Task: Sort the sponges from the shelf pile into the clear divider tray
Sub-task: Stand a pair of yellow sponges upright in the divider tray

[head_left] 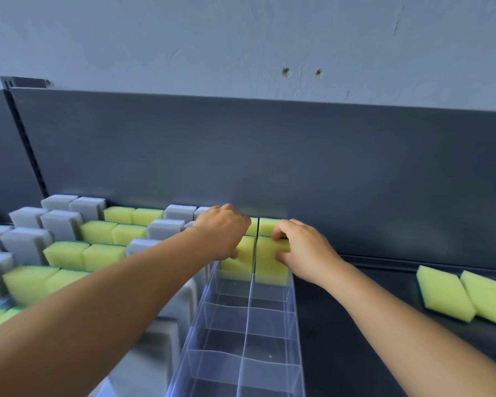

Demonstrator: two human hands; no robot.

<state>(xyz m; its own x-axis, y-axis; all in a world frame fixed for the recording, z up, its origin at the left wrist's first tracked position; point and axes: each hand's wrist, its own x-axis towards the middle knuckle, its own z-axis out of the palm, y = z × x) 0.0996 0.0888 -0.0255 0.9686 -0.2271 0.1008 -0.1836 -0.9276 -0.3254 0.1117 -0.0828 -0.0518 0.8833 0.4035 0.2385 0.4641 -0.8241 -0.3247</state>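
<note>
A clear divider tray (pixel 294 316) runs from the front to the back of the dark shelf, with two columns of compartments. Yellow sponges stand in its far compartments. My left hand (pixel 222 233) grips a yellow sponge (pixel 242 260) in the left column, fingers curled over its top. In the right column my right hand (pixel 301 250) pinches another yellow sponge (pixel 269 266). Behind these, two more yellow sponges (pixel 267 226) stand at the tray's far end. The near compartments hold nothing.
Rows of grey sponges (pixel 60 222) and yellow sponges (pixel 98 232) stand upright in trays to the left. Two yellow sponges (pixel 467 296) lie on the dark shelf (pixel 355 325) at the right. A dark back panel (pixel 298 167) rises behind the shelf.
</note>
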